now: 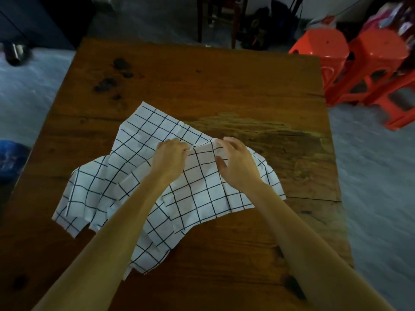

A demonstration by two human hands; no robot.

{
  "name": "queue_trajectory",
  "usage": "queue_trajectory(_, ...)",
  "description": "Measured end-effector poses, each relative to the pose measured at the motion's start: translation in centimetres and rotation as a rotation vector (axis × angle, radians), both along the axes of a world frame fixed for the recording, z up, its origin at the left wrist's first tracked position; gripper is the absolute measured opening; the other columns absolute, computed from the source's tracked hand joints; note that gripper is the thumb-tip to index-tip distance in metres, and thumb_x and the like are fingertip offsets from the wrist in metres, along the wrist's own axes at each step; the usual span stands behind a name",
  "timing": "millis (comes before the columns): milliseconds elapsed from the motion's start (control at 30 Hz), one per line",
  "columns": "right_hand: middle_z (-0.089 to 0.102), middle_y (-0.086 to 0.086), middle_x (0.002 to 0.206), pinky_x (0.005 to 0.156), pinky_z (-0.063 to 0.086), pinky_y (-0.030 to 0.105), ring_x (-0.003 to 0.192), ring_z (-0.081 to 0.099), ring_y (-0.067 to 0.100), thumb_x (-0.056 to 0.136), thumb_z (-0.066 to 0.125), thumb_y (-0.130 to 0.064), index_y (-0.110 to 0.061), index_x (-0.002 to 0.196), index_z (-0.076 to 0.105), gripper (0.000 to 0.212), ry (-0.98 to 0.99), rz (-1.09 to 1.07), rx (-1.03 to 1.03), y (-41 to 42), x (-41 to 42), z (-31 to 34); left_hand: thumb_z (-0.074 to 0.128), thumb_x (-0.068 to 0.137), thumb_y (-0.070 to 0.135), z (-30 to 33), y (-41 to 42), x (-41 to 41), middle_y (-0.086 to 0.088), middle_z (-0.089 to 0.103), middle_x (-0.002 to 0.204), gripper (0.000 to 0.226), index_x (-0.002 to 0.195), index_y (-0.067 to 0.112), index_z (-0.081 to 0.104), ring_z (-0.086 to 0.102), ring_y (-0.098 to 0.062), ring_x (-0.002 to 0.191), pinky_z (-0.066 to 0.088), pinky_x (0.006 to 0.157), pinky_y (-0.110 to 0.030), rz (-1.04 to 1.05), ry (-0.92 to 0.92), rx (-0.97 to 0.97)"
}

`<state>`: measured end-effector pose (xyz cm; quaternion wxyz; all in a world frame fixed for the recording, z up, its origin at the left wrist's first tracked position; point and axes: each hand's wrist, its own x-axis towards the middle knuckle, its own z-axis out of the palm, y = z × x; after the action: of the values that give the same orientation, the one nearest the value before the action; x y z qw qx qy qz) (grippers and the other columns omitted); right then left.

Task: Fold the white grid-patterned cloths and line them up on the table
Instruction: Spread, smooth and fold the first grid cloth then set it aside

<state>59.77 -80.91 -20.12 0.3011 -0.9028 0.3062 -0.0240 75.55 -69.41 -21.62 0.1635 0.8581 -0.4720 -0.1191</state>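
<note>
Head view, the only one I have. Wooden table fills most of the frame, with dark stains near its far left and a paler worn patch right of centre.

White grid-patterned cloths lie in a loose, overlapping heap on the near-centre of the table, unfolded and rumpled; I count several layers but cannot tell how many pieces. One corner points toward the far edge, others trail toward the near left.

Left hand rests on top of the heap, its fingers curled and bunching a ridge of the topmost cloth. Right hand sits just beside it, across the same raised ridge; its fingers curl down onto the fabric at the far side and the thumb spreads toward the left hand. I read both as pinching the top cloth along that fold. Both forearms are bare.

Off the table: two orange-red plastic stools on the floor at far right, a dark chair beyond the far edge, something blue at the left margin.

No brand, label or legible writing anywhere I can make out; the background is blurred.
</note>
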Motion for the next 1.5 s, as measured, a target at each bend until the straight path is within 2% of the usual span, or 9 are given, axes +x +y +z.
queue_trajectory(200,0.033,0.005,0.155,0.116,0.017,0.043,0.147,0.015,0.026,0.096,0.054,-0.021,-0.018,0.150,0.030,0.059,0.068,0.096,-0.057,0.2,1.5,1.6,0.067,0.086,0.012,2.1,0.7,0.3,-0.008,0.065,0.086,0.013,0.096,0.007,0.071,0.058,-0.025,0.081,0.040,0.073,-0.031,-0.202,-0.044,-0.143)
queue_trajectory(433,0.065,0.000,0.109,0.100,0.032,0.032,0.113,0.051,0.022,0.095,0.055,-0.019,-0.021,0.111,0.067,0.020,0.028,0.061,-0.257,2.2,1.9,3.6,0.063,0.089,0.024,4.7,3.0,0.7,0.000,0.060,0.091,0.013,0.098,0.014,0.066,0.056,-0.018,0.084,0.043,0.070,-0.029,-0.217,-0.018,-0.172)
queue_trajectory(667,0.065,0.001,0.114,0.103,0.032,0.037,0.117,0.050,0.025,0.087,0.061,-0.010,-0.018,0.108,0.068,0.024,-0.063,-0.055,-0.275,4.5,0.1,7.9,0.059,0.092,0.028,7.8,5.0,0.8,0.003,0.060,0.079,0.011,0.093,0.018,0.064,0.058,-0.020,0.075,0.043,0.062,-0.029,-0.130,0.042,-0.075)
queue_trajectory(800,0.064,0.000,0.108,0.100,0.035,0.039,0.110,0.054,0.023,0.087,0.067,-0.039,-0.019,0.107,0.067,0.028,-0.091,-0.062,-0.324,6.2,-2.1,9.6,0.058,0.089,0.013,9.5,6.0,0.0,0.002,0.054,0.076,0.004,0.086,0.016,0.060,0.051,-0.018,0.071,0.040,0.063,-0.030,-0.203,-0.002,-0.207)
queue_trajectory(967,0.059,-0.005,0.101,0.089,0.046,0.039,0.097,0.053,0.014,0.092,0.034,-0.065,-0.021,0.108,0.066,0.057,-0.056,-0.139,-0.164,9.7,-5.0,9.3,0.064,0.081,0.003,8.3,9.1,-1.6,-0.003,0.061,0.087,0.015,0.093,0.011,0.064,0.051,-0.017,0.078,0.043,0.069,-0.031,-0.366,-0.007,-0.274)
queue_trajectory(1067,0.061,0.003,0.120,0.096,0.044,0.041,0.113,0.052,0.021,0.099,0.046,-0.039,-0.017,0.123,0.061,0.036,-0.026,-0.169,-0.171,10.7,-5.7,8.0,0.069,0.070,-0.007,7.2,11.4,-2.9,-0.006,0.064,0.086,0.025,0.091,0.008,0.066,0.058,-0.025,0.079,0.042,0.069,-0.031,-0.417,-0.014,-0.293)
queue_trajectory(1233,0.042,0.007,0.148,0.112,0.032,0.044,0.138,0.034,0.026,0.098,0.049,-0.033,-0.016,0.146,0.038,0.052,0.162,-0.106,-0.033,11.5,-5.1,5.9,0.074,0.055,-0.017,5.5,14.5,-3.5,-0.007,0.065,0.080,0.037,0.083,0.007,0.067,0.062,-0.027,0.073,0.050,0.065,-0.036,-0.438,-0.022,-0.296)
queue_trajectory(1400,0.038,0.007,0.151,0.113,0.030,0.045,0.140,0.032,0.025,0.098,0.046,-0.033,-0.017,0.146,0.037,0.052,0.284,-0.065,0.041,11.8,-3.4,3.9,0.076,0.076,0.019,5.6,15.4,-3.0,0.001,0.055,0.121,0.047,0.120,0.023,0.059,0.050,-0.019,0.114,0.041,0.096,-0.036,-0.389,0.170,0.221)
queue_trajectory(1500,0.041,0.008,0.149,0.112,0.031,0.046,0.138,0.034,0.025,0.097,0.046,-0.034,-0.017,0.144,0.040,0.050,0.301,-0.023,0.070,11.4,-3.1,2.6,0.071,0.079,0.022,6.4,14.7,-1.7,0.001,0.042,0.140,0.065,0.136,0.032,0.042,0.051,-0.021,0.112,0.044,0.094,-0.036,-0.330,0.423,0.483)
